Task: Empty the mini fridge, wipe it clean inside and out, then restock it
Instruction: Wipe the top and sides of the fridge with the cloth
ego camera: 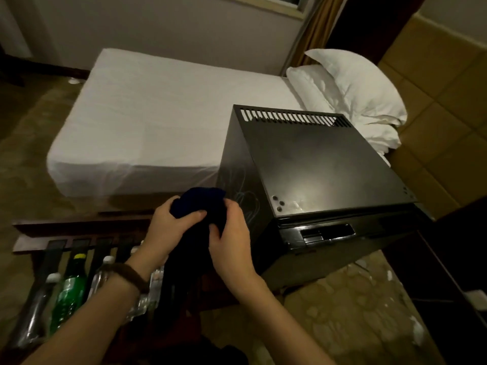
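Head view, my grip: my left hand (172, 222) and my right hand (232, 227) both have fingers curled round the dark navy bunched cloth (200, 206) at the lower middle of the frame; I hold it between them, its tail hanging down between my forearms.
Head view, fridge position: the black metal box-shaped mini fridge (316, 167) sits right of centre, its near left corner just beside the cloth and my right knuckles.
Head view, direction from grip: the fridge lies to the right of and above my hands in the frame; its dark side panel (237, 175), marked with faint scribbled lines, is the nearest face.
Head view, nearer hand: my right hand, which is all but touching that side panel; I cannot tell whether it makes contact.
Head view, fridge pointing: the slotted vent row (292, 118) sits at the far edge, toward the upper middle of the frame; the door edge with its recessed handle (326, 231) points toward the lower right.
Head view, long axis: the top reads nearly square, running from lower right to upper middle.
Head view, emptied stock: a green plastic bottle (69, 288) and clear bottles (101, 275) lie on the dark slatted rack (56, 248) at lower left, so I judge the emptying done and the outside wipe in hand.
Head view, coming move: I judge the cloth goes right, onto the side panel or top.
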Available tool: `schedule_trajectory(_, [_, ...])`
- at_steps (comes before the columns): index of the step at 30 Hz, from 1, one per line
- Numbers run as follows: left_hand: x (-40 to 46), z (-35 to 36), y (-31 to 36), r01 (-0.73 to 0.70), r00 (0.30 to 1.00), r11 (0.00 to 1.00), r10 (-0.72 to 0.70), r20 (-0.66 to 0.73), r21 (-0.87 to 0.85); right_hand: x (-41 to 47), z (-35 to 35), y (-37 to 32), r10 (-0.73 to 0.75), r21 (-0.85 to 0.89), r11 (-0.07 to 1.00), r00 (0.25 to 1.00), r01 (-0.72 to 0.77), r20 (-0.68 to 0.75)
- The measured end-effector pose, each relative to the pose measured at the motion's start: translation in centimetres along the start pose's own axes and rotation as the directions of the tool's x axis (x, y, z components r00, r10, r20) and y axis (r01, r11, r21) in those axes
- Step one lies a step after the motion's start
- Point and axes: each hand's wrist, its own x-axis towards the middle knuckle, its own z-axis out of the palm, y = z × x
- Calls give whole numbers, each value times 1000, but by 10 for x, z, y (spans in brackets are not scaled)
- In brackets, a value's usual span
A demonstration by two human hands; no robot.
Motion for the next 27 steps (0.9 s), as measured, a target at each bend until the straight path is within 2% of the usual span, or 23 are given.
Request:
schedule_trajectory(3, [14,6,-5,47,998,999,-46,-30,16,-10,-16,5,-40,-194,980,999,44,26])
schedule_trajectory(6, [26,11,-5,122,991,986,-126,-35,-113,-6,-53,11,-195,-334,933,969,134,-155])
schedule_trajectory(8, [34,17,-5,152,986,959,-163,-26,-239,11,-83,16,-203,-367,927,930,81,-306])
schedule_trajectory(10, [41,27,-7,155,985,948,-171,-34,-279,33,-109,17,-131,-387,922,928,-15,-350])
schedule_trajectory(12, [47,44,-11,114,992,969,-122,-22,-220,57,-123,21,-91,-407,913,959,-27,-269])
schedule_trajectory(15, [51,76,-16,-12,1000,999,13,21,-38,93,-121,27,-181,-486,864,982,130,-59])
schedule_trajectory(18, [49,101,-23,-89,996,993,87,30,77,115,-104,33,-87,-556,818,987,149,135])
schedule_trajectory(20, [42,107,-38,-156,987,983,151,56,98,118,-94,39,-44,-628,764,983,149,180])
schedule_trajectory(23, [15,102,-67,-306,943,948,288,168,88,117,-90,43,-24,-699,696,979,162,203])
schedule_trajectory(25, [-3,101,-84,-301,934,953,286,215,40,117,-90,43,-15,-700,697,978,159,207])
schedule_trajectory(27, [-5,105,-90,-278,949,958,263,175,66,117,-89,41,-11,-697,700,979,153,205])
